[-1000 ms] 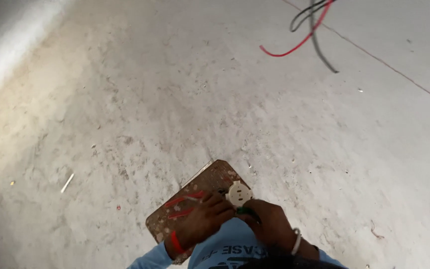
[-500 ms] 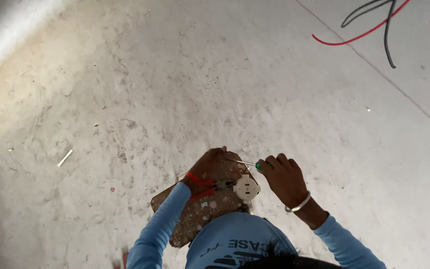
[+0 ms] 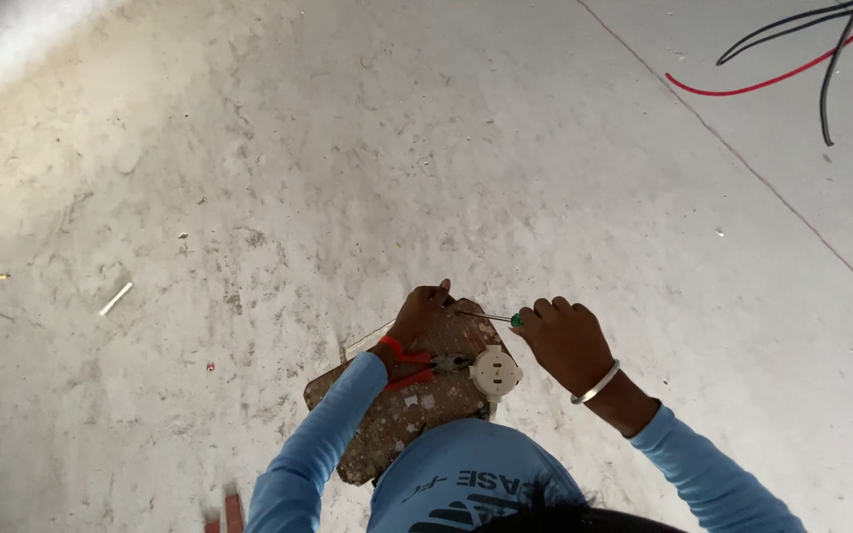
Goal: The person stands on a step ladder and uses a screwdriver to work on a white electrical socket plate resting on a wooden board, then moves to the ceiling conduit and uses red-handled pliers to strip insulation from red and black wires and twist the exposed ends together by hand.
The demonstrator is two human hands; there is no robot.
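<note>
A worn brown board [image 3: 402,419] lies on the concrete floor in front of me. On it rest a round white fitting [image 3: 495,372] and red-handled pliers [image 3: 409,361]. My left hand [image 3: 421,311] rests on the board's far edge, fingers curled on something small that I cannot make out. My right hand [image 3: 565,341], with a silver bangle on the wrist, grips a green-handled screwdriver [image 3: 491,317] whose thin shaft points left toward the left hand's fingers. Both arms wear light blue sleeves.
Red and black cables [image 3: 802,54] lie on the floor at the far right. A small white stick [image 3: 116,298] lies at the left. A seam in the concrete [image 3: 742,168] runs diagonally on the right. Something red [image 3: 226,513] shows at the bottom edge.
The view has tilted so the board and hands sit higher in frame. My left hand moved from the board's middle to its far edge; my right hand lifted off the fitting with the screwdriver.
</note>
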